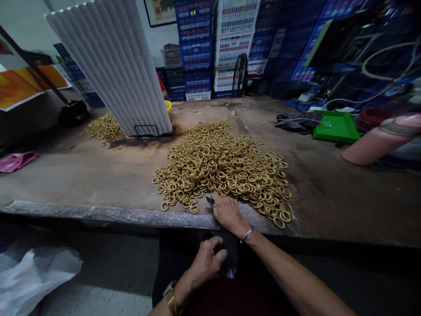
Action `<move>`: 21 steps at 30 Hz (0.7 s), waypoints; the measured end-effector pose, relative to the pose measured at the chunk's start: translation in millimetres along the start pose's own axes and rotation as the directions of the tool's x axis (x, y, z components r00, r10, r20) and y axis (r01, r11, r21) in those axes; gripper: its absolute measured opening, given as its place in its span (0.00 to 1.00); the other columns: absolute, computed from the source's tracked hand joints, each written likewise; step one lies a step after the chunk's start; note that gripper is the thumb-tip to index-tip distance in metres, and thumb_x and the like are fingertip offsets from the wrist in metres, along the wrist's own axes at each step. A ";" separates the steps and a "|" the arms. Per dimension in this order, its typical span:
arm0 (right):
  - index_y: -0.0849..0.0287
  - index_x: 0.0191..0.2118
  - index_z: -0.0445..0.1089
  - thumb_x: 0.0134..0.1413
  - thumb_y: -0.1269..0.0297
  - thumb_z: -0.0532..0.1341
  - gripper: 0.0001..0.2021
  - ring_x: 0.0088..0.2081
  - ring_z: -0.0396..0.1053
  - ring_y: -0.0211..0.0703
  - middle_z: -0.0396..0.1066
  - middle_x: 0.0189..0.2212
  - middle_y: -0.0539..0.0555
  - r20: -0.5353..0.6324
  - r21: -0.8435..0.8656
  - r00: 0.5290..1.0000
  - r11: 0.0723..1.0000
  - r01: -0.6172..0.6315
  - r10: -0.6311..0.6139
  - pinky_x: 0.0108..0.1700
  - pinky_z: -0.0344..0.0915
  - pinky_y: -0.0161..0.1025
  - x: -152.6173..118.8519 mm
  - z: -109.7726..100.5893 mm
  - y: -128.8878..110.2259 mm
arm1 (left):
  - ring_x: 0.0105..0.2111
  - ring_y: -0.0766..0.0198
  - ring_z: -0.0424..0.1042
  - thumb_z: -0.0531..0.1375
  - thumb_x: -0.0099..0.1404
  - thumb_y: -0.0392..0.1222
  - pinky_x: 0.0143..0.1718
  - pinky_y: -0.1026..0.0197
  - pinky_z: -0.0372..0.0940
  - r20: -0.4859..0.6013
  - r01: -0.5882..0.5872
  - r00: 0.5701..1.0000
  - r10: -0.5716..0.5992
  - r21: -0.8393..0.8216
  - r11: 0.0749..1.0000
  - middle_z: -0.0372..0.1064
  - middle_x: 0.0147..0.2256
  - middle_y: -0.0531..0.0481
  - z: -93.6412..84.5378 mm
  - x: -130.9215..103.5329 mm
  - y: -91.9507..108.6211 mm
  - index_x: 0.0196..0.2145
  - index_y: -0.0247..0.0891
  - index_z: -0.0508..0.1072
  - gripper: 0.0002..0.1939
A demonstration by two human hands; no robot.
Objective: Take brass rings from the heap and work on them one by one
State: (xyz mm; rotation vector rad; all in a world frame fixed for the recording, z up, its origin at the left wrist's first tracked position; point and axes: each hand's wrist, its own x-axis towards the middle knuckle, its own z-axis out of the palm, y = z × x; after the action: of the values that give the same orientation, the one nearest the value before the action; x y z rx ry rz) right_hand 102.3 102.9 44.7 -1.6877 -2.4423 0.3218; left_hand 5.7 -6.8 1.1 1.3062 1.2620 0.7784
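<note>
A wide heap of brass-coloured rings [223,162] lies on the worn table, reaching almost to its front edge. My right hand [227,212], with a silver bangle at the wrist, rests at the near side of the heap. A small dark flat piece [209,200], blade-like in shape, sticks out from its closed fingers. Below the table edge, over my lap, is my left hand [208,258], its fingers curled and a gold watch [170,298] on the wrist. What those fingers hold, if anything, is hidden. Beside them is a dark, shiny plastic-like sheet [232,254].
A tall white corrugated panel [115,66] stands in a black wire holder [146,131]. Behind it are more rings [105,127] and part of a person's red sleeve [161,84]. A green tray [337,126] and pink cylinder [378,140] are right; stacked crates [195,44] stand behind.
</note>
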 end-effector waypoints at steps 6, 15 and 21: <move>0.61 0.27 0.64 0.51 0.65 0.51 0.08 0.27 0.61 0.35 0.65 0.23 0.50 0.008 0.522 0.990 0.845 0.114 -0.139 0.29 0.53 0.31 -7.2 -9.9 12.2 | 0.19 0.70 0.59 0.51 0.61 0.44 0.22 0.68 0.55 -0.436 -0.140 0.897 0.075 -0.118 0.983 0.58 0.21 0.56 -20.1 9.0 35.9 0.42 0.38 0.64 0.12; 0.59 0.24 0.59 0.45 0.60 0.54 0.08 0.18 0.49 0.29 0.53 0.15 0.43 0.224 0.880 0.970 0.446 -0.161 -0.092 0.20 0.49 0.29 -19.7 -14.6 15.3 | 0.21 0.71 0.58 0.52 0.61 0.42 0.24 0.68 0.55 -0.338 -0.198 0.922 0.188 0.006 0.980 0.60 0.22 0.55 -29.9 26.4 46.5 0.30 0.36 0.68 0.08; 0.58 0.24 0.58 0.46 0.59 0.54 0.09 0.17 0.49 0.29 0.55 0.15 0.42 0.166 0.894 0.986 0.425 -0.141 -0.022 0.19 0.48 0.28 -17.4 -6.2 12.3 | 0.19 0.71 0.58 0.54 0.58 0.43 0.21 0.68 0.55 -0.361 -0.170 0.923 0.131 -0.080 0.982 0.61 0.21 0.55 -26.9 26.9 53.2 0.27 0.35 0.67 0.08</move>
State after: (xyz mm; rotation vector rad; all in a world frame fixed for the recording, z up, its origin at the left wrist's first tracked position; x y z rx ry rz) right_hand 121.0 91.3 47.3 -1.2014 -1.6293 1.5191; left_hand -2.0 34.9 50.9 1.2175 1.3882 1.2198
